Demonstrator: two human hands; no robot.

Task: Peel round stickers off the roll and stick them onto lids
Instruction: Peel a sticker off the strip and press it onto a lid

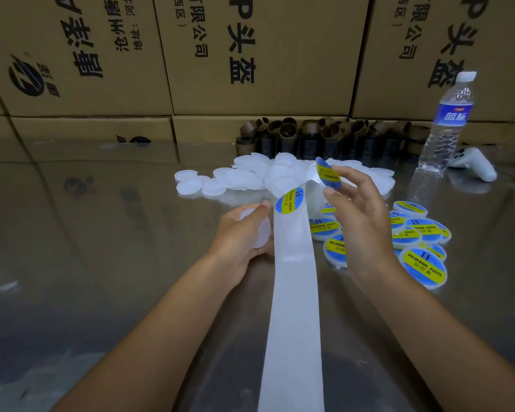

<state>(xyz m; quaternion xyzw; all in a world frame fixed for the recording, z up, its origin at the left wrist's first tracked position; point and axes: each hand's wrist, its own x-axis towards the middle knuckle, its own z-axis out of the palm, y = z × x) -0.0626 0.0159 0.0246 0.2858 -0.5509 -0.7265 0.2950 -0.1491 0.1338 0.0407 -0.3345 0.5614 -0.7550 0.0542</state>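
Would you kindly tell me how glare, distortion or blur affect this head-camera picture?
Head view: the shiny metal table mirrors the brown cardboard boxes, hazing its surface; wide-angle distortion tilts the box edges; the blue-and-yellow round sticker pinched by the right hand is slightly blurred; print on the stickered white lids reads clearly.

Visible body: bare limbs only, coming in from near edge. Near left, left forearm (161, 316) unclothed along whole visible length, smooth, wrist uncovered. Near right, right forearm (428, 322) likewise bare up to wrist. Farther in, left hand (238, 233) bare, thumbnail short, plain. To its right, right hand (360, 215) bare, thumbnail short, trimmed round, knuckles showing on back.
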